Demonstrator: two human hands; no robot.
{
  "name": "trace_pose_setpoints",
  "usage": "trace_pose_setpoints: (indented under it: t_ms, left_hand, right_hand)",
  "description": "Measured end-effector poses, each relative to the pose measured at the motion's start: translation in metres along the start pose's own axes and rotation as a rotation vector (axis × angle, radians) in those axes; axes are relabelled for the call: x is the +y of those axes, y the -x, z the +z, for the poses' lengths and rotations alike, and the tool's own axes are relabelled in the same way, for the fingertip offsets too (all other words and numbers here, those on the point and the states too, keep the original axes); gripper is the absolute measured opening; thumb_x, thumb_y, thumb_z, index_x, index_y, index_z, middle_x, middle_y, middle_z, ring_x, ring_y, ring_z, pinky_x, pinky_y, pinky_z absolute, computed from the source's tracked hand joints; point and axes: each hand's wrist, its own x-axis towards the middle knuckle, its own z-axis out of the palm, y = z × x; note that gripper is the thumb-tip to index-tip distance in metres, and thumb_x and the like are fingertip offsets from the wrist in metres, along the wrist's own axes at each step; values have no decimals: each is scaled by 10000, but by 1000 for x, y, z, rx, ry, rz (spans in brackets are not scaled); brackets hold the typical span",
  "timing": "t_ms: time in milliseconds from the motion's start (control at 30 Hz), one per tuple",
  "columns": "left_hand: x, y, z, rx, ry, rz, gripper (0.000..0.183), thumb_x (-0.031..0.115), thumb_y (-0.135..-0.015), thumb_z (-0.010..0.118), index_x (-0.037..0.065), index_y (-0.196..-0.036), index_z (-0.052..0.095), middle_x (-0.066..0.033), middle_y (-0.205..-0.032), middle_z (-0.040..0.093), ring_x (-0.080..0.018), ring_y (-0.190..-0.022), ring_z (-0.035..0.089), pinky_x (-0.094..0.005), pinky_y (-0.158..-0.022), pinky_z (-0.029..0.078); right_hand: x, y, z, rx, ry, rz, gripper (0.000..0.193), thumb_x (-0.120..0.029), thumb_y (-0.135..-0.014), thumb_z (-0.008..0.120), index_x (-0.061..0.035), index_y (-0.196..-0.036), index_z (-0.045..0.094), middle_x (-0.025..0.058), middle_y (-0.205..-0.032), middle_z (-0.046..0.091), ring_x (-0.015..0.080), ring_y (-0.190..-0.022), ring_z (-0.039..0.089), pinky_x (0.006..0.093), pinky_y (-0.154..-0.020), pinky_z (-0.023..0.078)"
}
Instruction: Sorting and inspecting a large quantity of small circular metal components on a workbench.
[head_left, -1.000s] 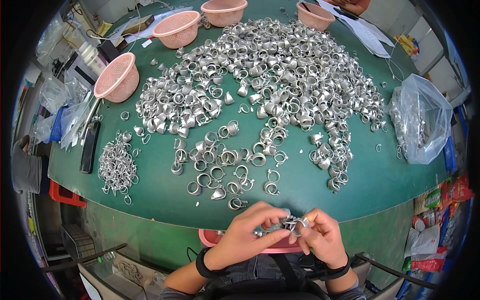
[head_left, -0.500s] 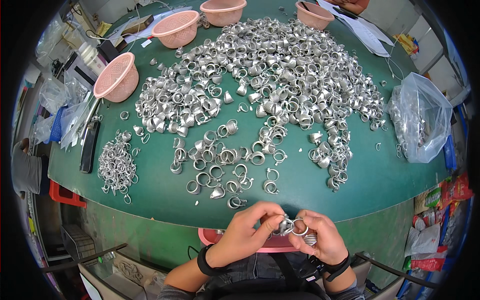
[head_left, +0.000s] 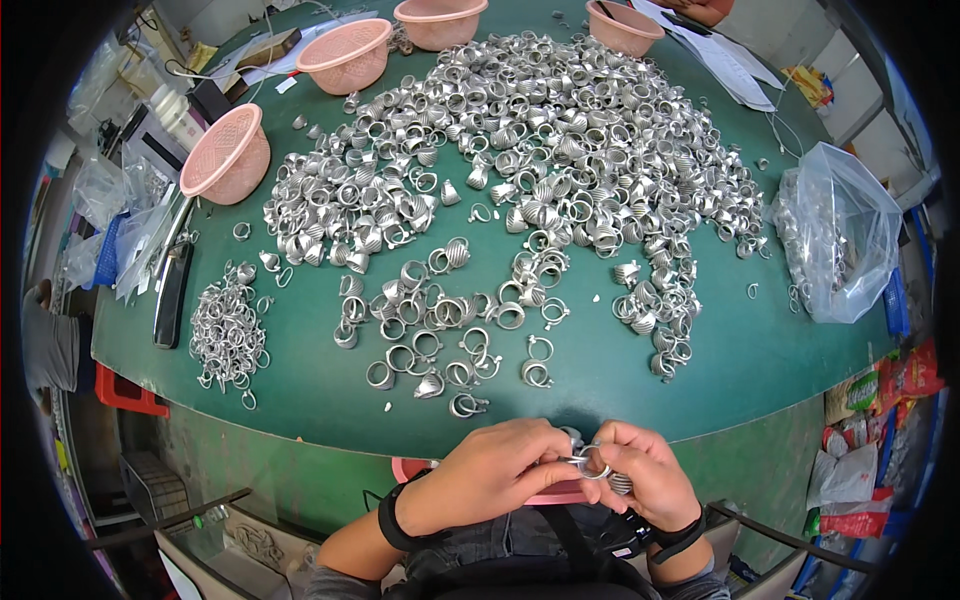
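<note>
At the near table edge my left hand pinches a silvery ring, mostly hidden by its fingertips. My right hand grips a plain metal ring between thumb and forefinger, touching the fingertips of the left. Tucked lower in the right palm sits a ridged ring. Closest to the hands on the table is a loose ring lying on its side. Several more rings spread out beyond it, some ridged and wide, some thin.
A large heap of rings covers the far middle. Thin rings form a small pile at left, near a black-handled tool. Pink baskets line the far left. A clear plastic bag stands at right.
My left hand has turned and moved slightly right, its fingers now covering more of the ring pieces. The right hand has shifted a little, still holding its rings. The view has moved slightly.
</note>
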Motion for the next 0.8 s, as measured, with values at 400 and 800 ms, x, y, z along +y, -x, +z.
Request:
trace_pose_setpoints:
  t_ms: [400,800]
  left_hand:
    - [-10,5,9,115,-47,131,130,95,-733,576,26,-829,522,-76,-746,557,-187,-646,555,-264,-575,435]
    - [-15,5,13,171,266,91,132,43,-708,611,2,-811,540,-82,-840,566,-143,-726,550,-241,-651,432]
  right_hand:
    - [1,-2,1,170,206,-110,190,-125,-823,369,3,-710,450,152,-586,530,79,-344,355,181,-332,265]
    - [8,-2,7,139,204,-226,47,-51,-818,476,-8,-818,457,22,-686,531,15,-491,421,155,-431,337]
